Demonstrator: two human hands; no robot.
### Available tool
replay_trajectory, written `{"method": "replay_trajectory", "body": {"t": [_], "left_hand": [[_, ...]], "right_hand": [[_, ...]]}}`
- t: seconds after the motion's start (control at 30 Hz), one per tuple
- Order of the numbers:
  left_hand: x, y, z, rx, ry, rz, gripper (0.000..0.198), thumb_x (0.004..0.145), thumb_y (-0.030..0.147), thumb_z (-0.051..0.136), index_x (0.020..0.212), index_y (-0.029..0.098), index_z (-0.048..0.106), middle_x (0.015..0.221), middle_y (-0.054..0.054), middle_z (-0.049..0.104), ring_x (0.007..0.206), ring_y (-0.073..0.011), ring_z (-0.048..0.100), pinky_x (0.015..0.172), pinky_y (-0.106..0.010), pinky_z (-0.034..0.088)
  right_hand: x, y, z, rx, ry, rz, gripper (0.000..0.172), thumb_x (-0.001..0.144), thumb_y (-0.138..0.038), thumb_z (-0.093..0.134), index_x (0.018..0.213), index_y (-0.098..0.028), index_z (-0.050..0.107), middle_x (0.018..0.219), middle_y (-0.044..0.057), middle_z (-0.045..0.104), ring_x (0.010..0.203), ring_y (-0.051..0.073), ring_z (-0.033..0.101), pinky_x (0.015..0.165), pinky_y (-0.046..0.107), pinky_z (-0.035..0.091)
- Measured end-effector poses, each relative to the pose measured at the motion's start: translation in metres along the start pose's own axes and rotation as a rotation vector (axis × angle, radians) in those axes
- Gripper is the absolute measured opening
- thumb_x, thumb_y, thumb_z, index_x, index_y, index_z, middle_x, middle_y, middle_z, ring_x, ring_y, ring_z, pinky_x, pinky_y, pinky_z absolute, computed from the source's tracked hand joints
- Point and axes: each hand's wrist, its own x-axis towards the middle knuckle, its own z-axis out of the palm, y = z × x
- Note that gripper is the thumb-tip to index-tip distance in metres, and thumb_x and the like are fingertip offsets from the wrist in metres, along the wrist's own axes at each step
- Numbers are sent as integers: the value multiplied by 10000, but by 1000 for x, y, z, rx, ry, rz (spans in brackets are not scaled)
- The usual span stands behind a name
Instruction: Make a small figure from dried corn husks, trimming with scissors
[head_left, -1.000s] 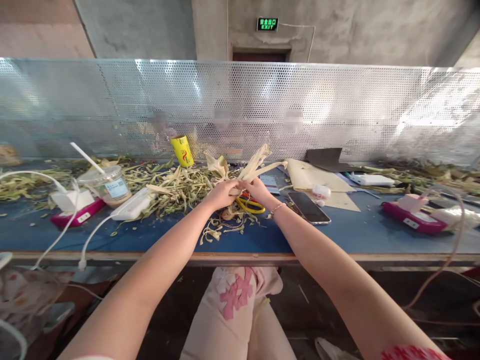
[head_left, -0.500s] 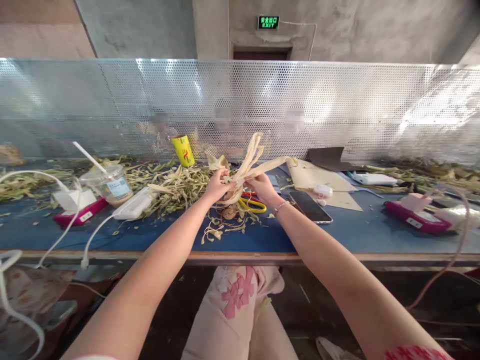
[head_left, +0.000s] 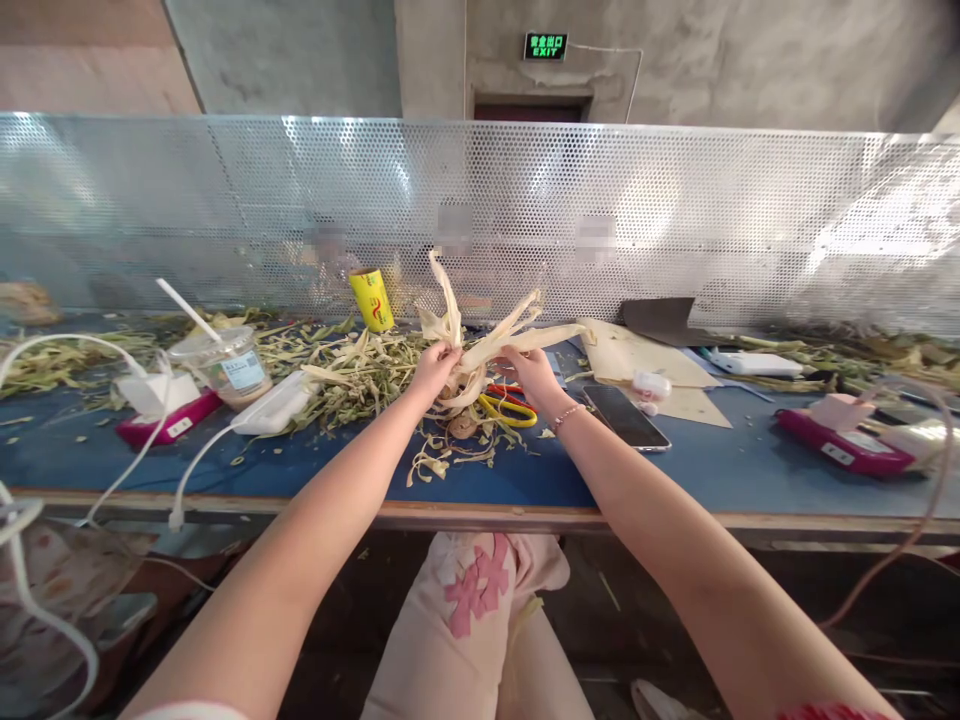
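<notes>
Pale dried husk strips [head_left: 484, 352], like corn husk, fan upward and to the right between my two hands over the table. My left hand [head_left: 433, 372] is closed, its thumb and fingers pinching the strips on their left side. On the right side, my right hand [head_left: 531, 378] has its fingertips closed on a strip that stretches right. Below the strips hangs or lies a round tan coil [head_left: 461, 426]; I cannot tell whether it is joined to them. Scissors with yellow and red handles [head_left: 514, 408] lie just beneath my right hand, and curled scraps [head_left: 429, 466] lie nearer the edge.
A heap of dry leaves [head_left: 352, 375] spreads left of my hands, with a yellow cardboard tube [head_left: 372, 300] behind. Left stand a plastic cup [head_left: 244, 375] and a white power bank [head_left: 274, 405]. Right lie a phone [head_left: 626, 418] and an earbud case [head_left: 651, 384]. A perforated screen [head_left: 510, 180] stands behind.
One strip now stands up above my left hand, apart from the others, which lean more to the right. My hands stay in nearly the same place; the view shifted slightly.
</notes>
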Motion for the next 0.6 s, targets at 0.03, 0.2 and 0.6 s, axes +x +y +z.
{"method": "replay_trajectory", "body": {"t": [0.03,0.2,0.6], "left_hand": [[1,-1,-1,-9,23,-5,186,700,337,544,629,167,516,577,18,529,570,-116,501,595,-244,383],[3,-5,-2,55,75,-41,208,715,368,550,670,167,526,583,14,539,567,-118,507,582,-245,386],[-5,5,2,16,-178,-97,326,598,423,658,759,140,663,693,-42,651,705,-183,586,699,-295,430]], "right_hand": [[0,0,0,-8,-5,7,245,664,-370,633,789,-173,559,829,44,647,784,157,626,712,298,529],[-3,-1,3,0,-73,29,277,657,-412,635,781,-175,562,827,42,648,792,157,627,695,286,532],[-10,-4,4,-172,-359,-105,296,622,-347,667,864,-187,612,840,25,662,823,160,606,812,347,480]]}}
